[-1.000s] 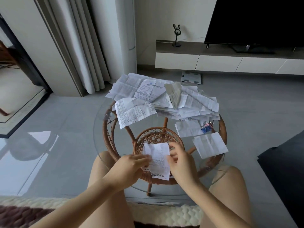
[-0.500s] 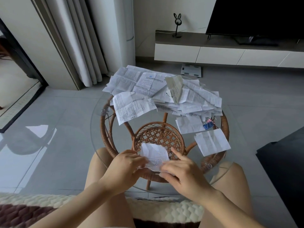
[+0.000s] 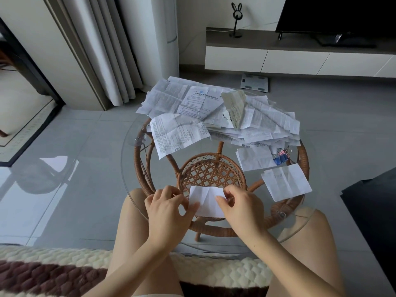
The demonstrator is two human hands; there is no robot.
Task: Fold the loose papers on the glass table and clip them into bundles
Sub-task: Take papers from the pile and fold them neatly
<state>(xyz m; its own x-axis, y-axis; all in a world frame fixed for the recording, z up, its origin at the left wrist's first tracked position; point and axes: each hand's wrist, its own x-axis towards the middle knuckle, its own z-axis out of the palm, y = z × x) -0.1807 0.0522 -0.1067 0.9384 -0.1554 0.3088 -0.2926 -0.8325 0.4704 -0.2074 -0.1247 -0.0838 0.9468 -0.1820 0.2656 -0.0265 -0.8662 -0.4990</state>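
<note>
One small white folded paper (image 3: 206, 202) sits at the near edge of the round glass table (image 3: 128, 146), caught between two hands. The left hand (image 3: 166, 207) pinches its left edge, thumb lying over the sheet and fingers curled beneath. The right hand (image 3: 240, 207) pinches the right edge, fingertips curled onto the top of the paper.

Just beyond on the right, two more folded sheets lie flat and apart from each other: one near the table's rim (image 3: 286, 182), one closer to the heap (image 3: 254, 158). Beside that second sheet rests a little cluster of binder clips (image 3: 281, 156), blue and pink; I cannot count them exactly. On the left, one opened printed sheet (image 3: 177, 133) lies at the heap's edge. The far half of the table carries one big pile of loose papers (image 3: 227, 112), too many and too overlapped to count.
</note>
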